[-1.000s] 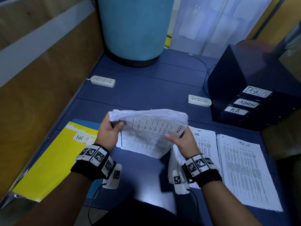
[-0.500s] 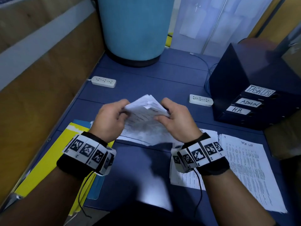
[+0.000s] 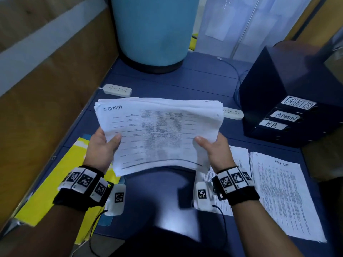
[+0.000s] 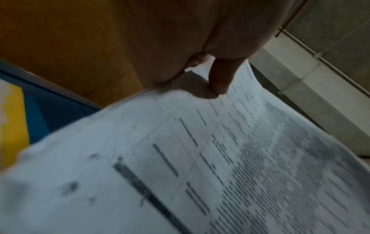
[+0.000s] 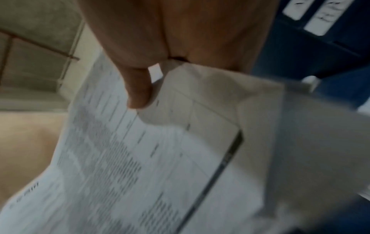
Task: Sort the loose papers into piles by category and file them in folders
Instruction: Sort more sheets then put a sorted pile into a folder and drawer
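I hold a thick stack of printed papers (image 3: 159,134), its top sheet marked "ADMIN", face up above the blue desk (image 3: 163,84). My left hand (image 3: 104,145) grips its near left edge with the thumb on top. My right hand (image 3: 213,147) grips the near right edge the same way. Both wrist views show a thumb pressed on the stack (image 4: 200,158) (image 5: 160,158). A yellow folder (image 3: 52,186) lies at the left, over a blue one. Two paper piles lie at the right: one (image 3: 239,164) partly hidden by my right wrist, one headed "TASK LIST" (image 3: 282,197).
A dark drawer box (image 3: 289,101) labelled TASKLIST, ADMIN and H.R. stands at the back right. A big light-blue barrel (image 3: 154,28) stands at the back. Two white power strips (image 3: 117,89) (image 3: 234,113) lie on the desk. A wooden wall (image 3: 37,93) runs along the left.
The stack stood on edge between both hands half a second ago. Now it is turned face up and spread wide, with the hands apart at its near corners.
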Available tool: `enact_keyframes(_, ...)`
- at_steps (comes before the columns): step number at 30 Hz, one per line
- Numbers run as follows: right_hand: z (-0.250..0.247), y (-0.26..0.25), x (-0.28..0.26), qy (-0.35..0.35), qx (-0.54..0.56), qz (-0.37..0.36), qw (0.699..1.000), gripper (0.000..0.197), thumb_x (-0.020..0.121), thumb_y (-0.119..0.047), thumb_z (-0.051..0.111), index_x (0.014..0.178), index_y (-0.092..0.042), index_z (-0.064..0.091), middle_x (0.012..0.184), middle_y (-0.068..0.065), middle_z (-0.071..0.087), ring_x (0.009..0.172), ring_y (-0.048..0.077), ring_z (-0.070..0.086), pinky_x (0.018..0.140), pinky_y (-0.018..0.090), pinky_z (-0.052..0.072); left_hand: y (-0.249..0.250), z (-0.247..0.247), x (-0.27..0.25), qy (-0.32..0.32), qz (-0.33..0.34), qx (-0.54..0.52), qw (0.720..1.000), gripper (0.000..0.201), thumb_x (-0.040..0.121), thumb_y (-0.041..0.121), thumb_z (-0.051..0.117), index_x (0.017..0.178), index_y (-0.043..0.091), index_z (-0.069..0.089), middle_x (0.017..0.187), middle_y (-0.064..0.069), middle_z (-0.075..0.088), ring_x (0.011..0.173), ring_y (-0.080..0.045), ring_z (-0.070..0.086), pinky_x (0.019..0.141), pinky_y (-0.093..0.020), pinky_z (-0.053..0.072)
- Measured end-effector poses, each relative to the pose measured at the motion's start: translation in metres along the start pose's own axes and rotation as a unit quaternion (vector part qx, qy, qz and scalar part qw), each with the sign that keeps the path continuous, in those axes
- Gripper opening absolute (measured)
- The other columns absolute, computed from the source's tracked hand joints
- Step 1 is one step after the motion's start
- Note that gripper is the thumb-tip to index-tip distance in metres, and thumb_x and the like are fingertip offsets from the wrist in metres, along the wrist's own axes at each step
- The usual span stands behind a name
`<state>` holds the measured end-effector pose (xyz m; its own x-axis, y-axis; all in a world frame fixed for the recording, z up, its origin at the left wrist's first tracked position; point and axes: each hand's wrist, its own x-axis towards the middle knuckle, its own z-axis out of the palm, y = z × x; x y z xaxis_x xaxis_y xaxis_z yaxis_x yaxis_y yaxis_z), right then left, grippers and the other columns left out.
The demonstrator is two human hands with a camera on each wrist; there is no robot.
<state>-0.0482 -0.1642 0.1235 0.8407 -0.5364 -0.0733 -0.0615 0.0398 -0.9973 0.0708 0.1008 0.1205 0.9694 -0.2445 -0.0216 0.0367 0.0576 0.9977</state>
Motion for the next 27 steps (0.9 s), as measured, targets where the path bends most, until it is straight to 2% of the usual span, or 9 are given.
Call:
enact_keyframes(2, 0.002, 0.003, 0.003, 0.007, 0.001, -0.032, 0.999, 0.026, 0.085, 0.001, 0.068, 0.098, -0.02, 0.067, 0.091, -0.01, 0.075, 0.091, 0.01, 0.07, 0.084, 0.027, 0.055, 0.002, -0.002, -0.001, 0.012, 0.027, -0.012, 0.999, 0.034, 0.091, -0.01, 0.05, 0.109, 0.018, 0.055, 0.094, 0.016, 0.072, 0.091, -0.003, 0.067, 0.077, -0.021, 0.055)
enact_keyframes(4, 0.002, 0.013, 0.005, -0.007, -0.017, -0.037, 0.999, 0.026, 0.082, 0.006, 0.07, 0.101, -0.011, 0.067, 0.088, -0.012, 0.075, 0.087, 0.008, 0.07, 0.081, 0.023, 0.055, -0.004, -0.008, -0.003, 0.026, 0.036, -0.005, 0.999, 0.035, 0.087, -0.007, 0.057, 0.112, 0.016, 0.051, 0.093, 0.016, 0.071, 0.088, 0.001, 0.066, 0.072, -0.016, 0.053)
enact_keyframes(7, 0.004, 0.045, 0.001, -0.027, -0.063, 0.005, 0.998, 0.038, 0.075, 0.015, 0.072, 0.109, 0.0, 0.063, 0.085, -0.013, 0.075, 0.082, 0.002, 0.069, 0.078, 0.022, 0.053, -0.033, -0.018, -0.012, 0.025, -0.004, 0.057, 0.998, 0.05, 0.076, 0.014, 0.069, 0.121, 0.015, 0.046, 0.108, 0.002, 0.065, 0.101, -0.014, 0.064, 0.083, -0.028, 0.053)
enact_keyframes(9, 0.006, 0.071, -0.005, -0.021, -0.065, 0.047, 0.997, 0.047, 0.071, 0.009, 0.076, 0.111, -0.008, 0.06, 0.09, -0.008, 0.074, 0.085, 0.004, 0.069, 0.081, 0.025, 0.054, -0.057, -0.021, -0.016, 0.039, -0.05, 0.079, 0.995, 0.049, 0.085, 0.003, 0.066, 0.126, 0.015, 0.044, 0.118, -0.007, 0.06, 0.11, -0.026, 0.058, 0.096, -0.045, 0.048)
enact_keyframes(11, 0.011, 0.086, -0.01, -0.013, -0.084, 0.056, 0.995, 0.049, 0.069, -0.006, 0.077, 0.115, -0.004, 0.061, 0.098, -0.001, 0.073, 0.088, 0.003, 0.068, 0.088, 0.028, 0.052, -0.072, -0.021, -0.017, 0.048, -0.064, 0.104, 0.991, 0.049, 0.091, -0.004, 0.055, 0.136, 0.012, 0.04, 0.126, -0.009, 0.057, 0.117, -0.028, 0.055, 0.103, -0.051, 0.042)
enact_keyframes(15, 0.02, 0.084, -0.005, 0.004, -0.104, 0.033, 0.994, 0.036, 0.084, -0.001, 0.069, 0.118, -0.013, 0.062, 0.106, -0.007, 0.069, 0.1, 0.001, 0.064, 0.095, 0.023, 0.045, -0.073, -0.018, -0.009, 0.082, -0.065, 0.14, 0.985, 0.04, 0.097, 0.003, 0.047, 0.136, 0.01, 0.041, 0.123, -0.008, 0.057, 0.115, -0.028, 0.054, 0.096, -0.042, 0.044)
enact_keyframes(20, 0.016, 0.069, 0.003, -0.015, -0.073, -0.003, 0.997, 0.036, 0.072, -0.014, 0.071, 0.104, 0.0, 0.061, 0.093, 0.0, 0.069, 0.089, 0.012, 0.065, 0.088, 0.026, 0.05, -0.062, -0.024, -0.003, 0.082, -0.04, 0.092, 0.992, 0.04, 0.096, -0.008, 0.042, 0.133, 0.006, 0.04, 0.121, -0.005, 0.056, 0.108, -0.016, 0.055, 0.091, -0.03, 0.045)
enact_keyframes(24, 0.013, 0.079, 0.0, -0.026, -0.091, 0.016, 0.995, 0.035, 0.07, -0.011, 0.072, 0.103, -0.008, 0.059, 0.091, -0.007, 0.07, 0.088, 0.01, 0.065, 0.089, 0.027, 0.049, -0.082, -0.026, -0.006, 0.074, -0.11, 0.144, 0.981, 0.04, 0.096, -0.001, 0.046, 0.135, 0.002, 0.036, 0.131, -0.015, 0.051, 0.121, -0.028, 0.048, 0.101, -0.041, 0.04)
enact_keyframes(27, 0.014, 0.08, 0.0, -0.027, -0.118, 0.012, 0.993, 0.032, 0.071, -0.015, 0.07, 0.101, -0.005, 0.062, 0.091, -0.004, 0.07, 0.089, 0.012, 0.066, 0.091, 0.035, 0.05, -0.088, -0.021, -0.005, 0.1, -0.136, 0.194, 0.966, 0.057, 0.099, 0.011, 0.048, 0.145, -0.007, 0.021, 0.148, -0.018, 0.035, 0.138, -0.033, 0.031, 0.114, -0.047, 0.025)
